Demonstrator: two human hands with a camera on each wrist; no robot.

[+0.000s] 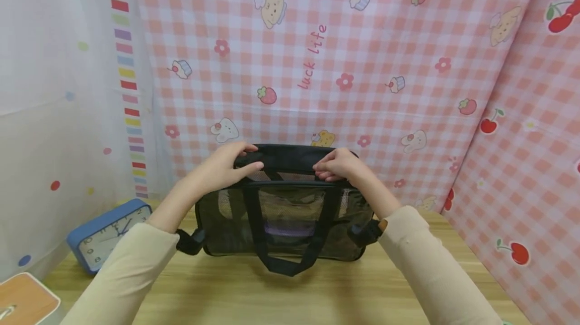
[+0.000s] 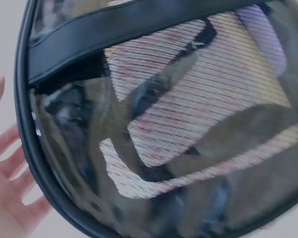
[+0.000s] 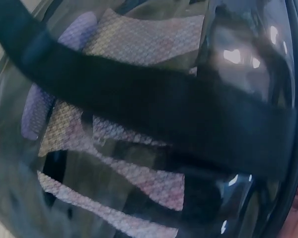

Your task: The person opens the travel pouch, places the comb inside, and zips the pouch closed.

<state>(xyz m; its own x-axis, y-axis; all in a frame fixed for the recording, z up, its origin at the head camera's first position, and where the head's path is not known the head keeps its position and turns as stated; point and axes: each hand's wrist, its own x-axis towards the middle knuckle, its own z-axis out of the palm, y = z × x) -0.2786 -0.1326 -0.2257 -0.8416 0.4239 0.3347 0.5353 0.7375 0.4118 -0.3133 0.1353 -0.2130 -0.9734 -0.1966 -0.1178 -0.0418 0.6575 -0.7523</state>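
A see-through bag (image 1: 290, 214) with black trim stands upright on the table, its top parted in a gap. One black strap handle (image 1: 290, 266) hangs down the front. Through the clear side shows something purple (image 2: 265, 39), its kind unclear. At the top left of the bag is my left hand (image 1: 226, 165), thumb and fingers apart around the upper corner; in the left wrist view its fingers (image 2: 10, 173) are spread beside the black rim. My right hand (image 1: 337, 165) has curled fingers pinching at the top right edge. The right wrist view mostly hides that hand behind the bag.
A blue alarm clock (image 1: 111, 234) stands left of the bag, beside my left sleeve. Nearer, at the lower left corner, is a box-like thing with an orange-brown top (image 1: 27, 297). A pink checked cloth (image 1: 290, 63) hangs close behind the bag and along the right.
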